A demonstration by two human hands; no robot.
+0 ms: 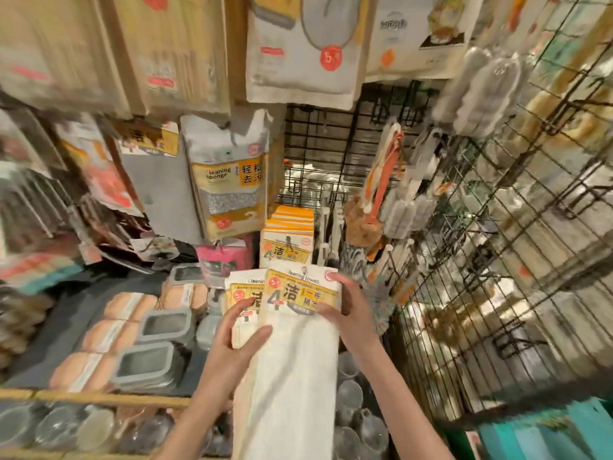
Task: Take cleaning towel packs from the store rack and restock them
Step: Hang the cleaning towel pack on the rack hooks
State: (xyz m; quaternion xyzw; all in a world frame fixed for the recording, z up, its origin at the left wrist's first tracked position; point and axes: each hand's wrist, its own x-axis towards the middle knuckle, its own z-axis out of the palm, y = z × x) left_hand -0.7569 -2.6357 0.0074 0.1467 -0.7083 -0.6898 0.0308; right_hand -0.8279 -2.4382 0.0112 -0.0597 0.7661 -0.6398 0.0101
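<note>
Two white cleaning towel packs with yellow label cards are held in front of the rack. My right hand (351, 303) grips the front pack (298, 353) at its right edge, thumb on the card. My left hand (237, 336) pinches the second pack (243, 293), which sits behind and to the left of the front one. More towel packs (288, 240) of the same kind hang in a stack on the rack just above my hands.
A black wire grid rack (335, 151) stands ahead, and a wire panel (497, 260) with brushes runs along the right. Cleaning sponge packs (229, 180) hang at the left. Below are orange sponges (126, 307), grey containers (152, 363) and glassware (351, 410).
</note>
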